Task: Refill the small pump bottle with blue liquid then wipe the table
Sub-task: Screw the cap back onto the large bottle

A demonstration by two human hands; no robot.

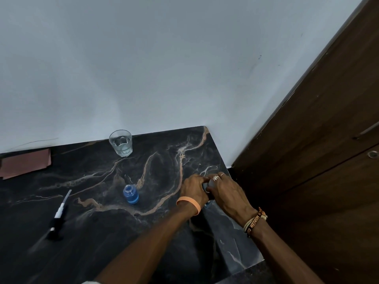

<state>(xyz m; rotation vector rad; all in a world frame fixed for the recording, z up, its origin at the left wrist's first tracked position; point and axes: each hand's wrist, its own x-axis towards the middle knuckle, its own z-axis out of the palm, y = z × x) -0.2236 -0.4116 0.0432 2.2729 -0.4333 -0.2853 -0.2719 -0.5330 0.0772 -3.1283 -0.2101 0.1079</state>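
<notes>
Well, the small open clear bottle holding blue liquid (130,194) stands upright on the black marble-patterned table (98,232), its neck uncapped. Beyond it, near the pale wall (164,68), sits a clear glass tumbler (121,142) with a little clear liquid in it. Left of the bottle and nearer me lies a black-and-white pump head with its thin tube (58,218), flat on the tabletop. Further left of the bottle, at the wall, rests a folded reddish-brown cloth (24,163).

Right of the bottle, at the table's edge, both hands meet. The left hand (193,190), an orange wristband (188,203) behind it, and the right hand (227,193), with rings on two fingers, both curl around a small dark object (206,185); I cannot tell what it is. A dark thread band (254,221) on the right wrist carries pale lettering, too blurred to read. Further right stands a brown wooden cabinet (317,140).
</notes>
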